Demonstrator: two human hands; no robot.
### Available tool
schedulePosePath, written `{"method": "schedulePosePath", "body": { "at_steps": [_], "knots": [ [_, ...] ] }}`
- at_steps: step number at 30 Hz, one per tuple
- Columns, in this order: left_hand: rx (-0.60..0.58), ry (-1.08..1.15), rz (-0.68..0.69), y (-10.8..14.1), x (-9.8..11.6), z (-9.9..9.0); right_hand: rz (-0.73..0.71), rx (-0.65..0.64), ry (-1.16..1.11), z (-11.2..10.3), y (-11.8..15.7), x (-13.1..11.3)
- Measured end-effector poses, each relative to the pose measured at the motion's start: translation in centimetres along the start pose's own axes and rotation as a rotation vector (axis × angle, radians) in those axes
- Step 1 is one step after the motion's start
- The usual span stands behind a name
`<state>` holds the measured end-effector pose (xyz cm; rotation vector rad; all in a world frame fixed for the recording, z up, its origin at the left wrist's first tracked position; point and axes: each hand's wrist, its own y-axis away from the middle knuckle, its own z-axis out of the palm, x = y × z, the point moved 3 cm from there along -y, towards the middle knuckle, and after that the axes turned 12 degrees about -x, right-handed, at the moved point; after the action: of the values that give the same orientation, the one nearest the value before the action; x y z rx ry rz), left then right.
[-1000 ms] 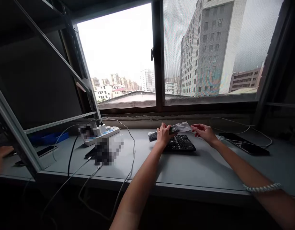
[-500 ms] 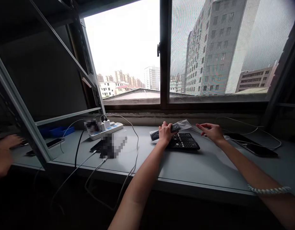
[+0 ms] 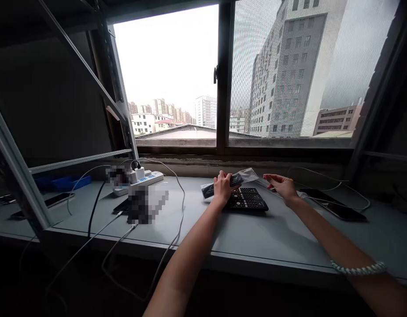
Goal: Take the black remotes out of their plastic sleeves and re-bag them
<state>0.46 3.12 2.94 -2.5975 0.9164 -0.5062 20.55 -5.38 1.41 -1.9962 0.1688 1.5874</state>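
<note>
My left hand (image 3: 222,188) grips a dark object in a clear plastic bag (image 3: 248,176), which slants up to the right. Just under and to the right of it, a black panel with rows of small white markings (image 3: 251,200) lies on the grey table (image 3: 249,237). To the right, my right hand (image 3: 281,187) has its thumb and fingers pinched together beside a strip of clear plastic; what it holds, if anything, is too small to make out.
At the right lies a black phone-like device (image 3: 338,207) with a white cable. A white power strip (image 3: 150,178), blurred dark items and cables occupy the left. A metal shelf frame (image 3: 21,176) rises at far left, near a blue tray (image 3: 69,181).
The view has shifted slightly, so the table items appear lower and further left. Another person's hand at the far left has gone out of view. My left hand keeps its grip.
</note>
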Motion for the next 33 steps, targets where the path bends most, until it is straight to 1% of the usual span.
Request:
{"method": "schedulePosePath", "body": {
  "at_steps": [6, 11, 13, 15, 20, 23, 25, 29, 33],
  "knots": [
    [0.025, -0.006, 0.08, 0.1, 0.9, -0.3, 0.034, -0.063, 0.034, 0.6, 0.3, 0.0],
    [0.029, -0.014, 0.133, 0.3, 1.5, -0.4, 0.07, 0.007, 0.044, 0.2, 0.4, -0.1],
    [0.022, -0.02, 0.138, 0.3, 1.7, -0.3, 0.08, 0.002, 0.039, 0.1, 0.4, -0.2],
    [0.011, -0.027, 0.136, 0.3, 1.8, -0.3, 0.098, -0.044, 0.03, 0.2, 0.4, -0.2],
    [-0.004, -0.031, 0.149, 0.3, 2.2, -0.1, 0.119, -0.213, 0.067, 1.0, 0.7, 0.0],
    [-0.003, -0.021, 0.183, 0.5, 2.5, 0.0, 0.132, -0.287, 0.083, 1.4, 0.8, 0.2],
    [0.0, -0.021, 0.226, 0.6, 2.8, -0.1, 0.151, -0.313, 0.076, 1.6, 0.9, 0.4],
    [0.008, -0.018, 0.299, 0.7, 3.4, -0.2, 0.176, -0.258, 0.071, 1.4, 0.8, 0.3],
    [0.009, 0.01, 0.33, 0.7, 3.5, -0.3, 0.144, -0.203, 0.07, 1.1, 0.8, 0.0]
  ]
}}
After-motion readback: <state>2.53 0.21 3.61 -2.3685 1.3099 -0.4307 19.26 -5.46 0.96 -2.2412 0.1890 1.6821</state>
